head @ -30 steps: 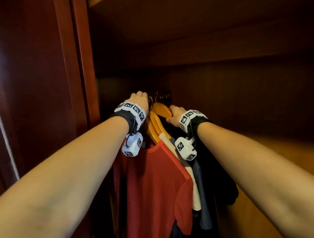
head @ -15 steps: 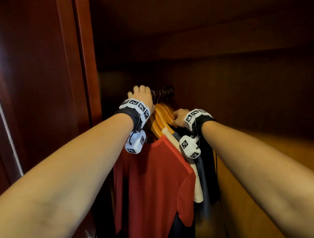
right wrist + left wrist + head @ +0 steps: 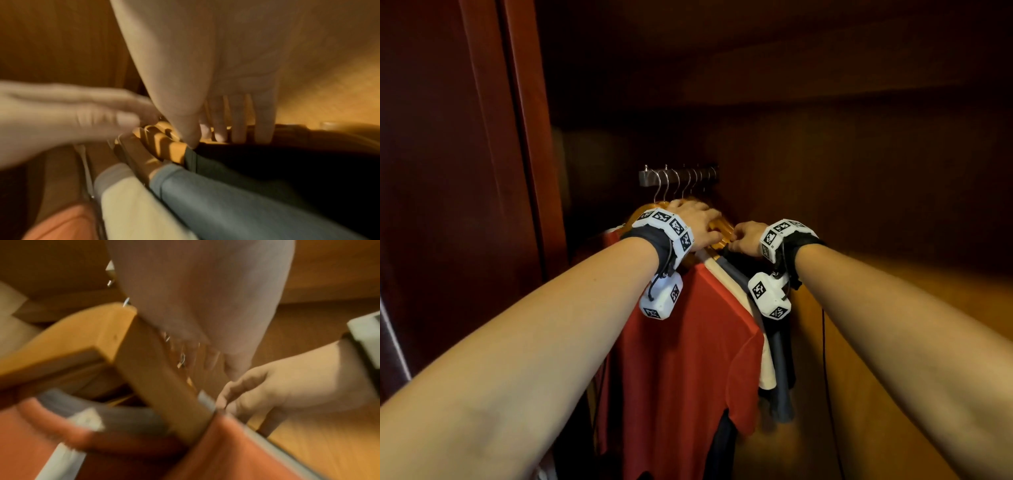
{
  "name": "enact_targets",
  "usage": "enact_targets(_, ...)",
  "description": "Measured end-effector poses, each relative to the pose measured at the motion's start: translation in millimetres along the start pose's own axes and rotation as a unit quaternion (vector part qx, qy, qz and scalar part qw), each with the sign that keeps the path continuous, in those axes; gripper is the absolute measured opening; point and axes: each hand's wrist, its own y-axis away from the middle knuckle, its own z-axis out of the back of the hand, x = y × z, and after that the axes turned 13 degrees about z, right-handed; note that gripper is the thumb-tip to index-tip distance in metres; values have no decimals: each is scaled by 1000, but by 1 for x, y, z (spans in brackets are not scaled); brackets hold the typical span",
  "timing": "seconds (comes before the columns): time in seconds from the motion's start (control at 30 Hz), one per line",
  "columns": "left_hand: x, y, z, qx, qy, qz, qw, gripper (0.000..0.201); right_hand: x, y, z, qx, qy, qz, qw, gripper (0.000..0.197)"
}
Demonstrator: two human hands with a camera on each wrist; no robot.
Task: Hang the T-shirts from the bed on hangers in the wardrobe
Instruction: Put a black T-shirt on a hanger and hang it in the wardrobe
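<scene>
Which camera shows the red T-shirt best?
The head view: the red T-shirt hangs there nearly whole, nearest of the row, sleeve included. The left wrist view shows only a blurred orange-red patch by a wooden hanger; the right wrist view catches one corner.

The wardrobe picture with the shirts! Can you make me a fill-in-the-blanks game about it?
1. The T-shirt nearest the camera is coloured ____.
2. The hanger hooks hang on a metal ____ in the wardrobe.
3. The wooden hangers are touched by ____ hands, the left hand and the right hand.
4. Right behind the first T-shirt hangs a ____-coloured one.

Missing words: red; rail; both; cream
</scene>
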Motion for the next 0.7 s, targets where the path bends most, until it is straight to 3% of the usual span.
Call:
enact_targets(0.37, -8, 9, -14, -17, -158, 20, 987, 54, 3, 10, -12, 10, -56, -47, 997, 50)
enact_targets(0.47, -7, 14, -19, -29, -167, 20, 985, 58, 4, 8, -17, 30, -72, -48, 996, 52)
enact_targets(0.7, 0, 19, -24, -6, -171, 15, 985, 66, 5, -2, -28, 71, -104, -109, 986, 78)
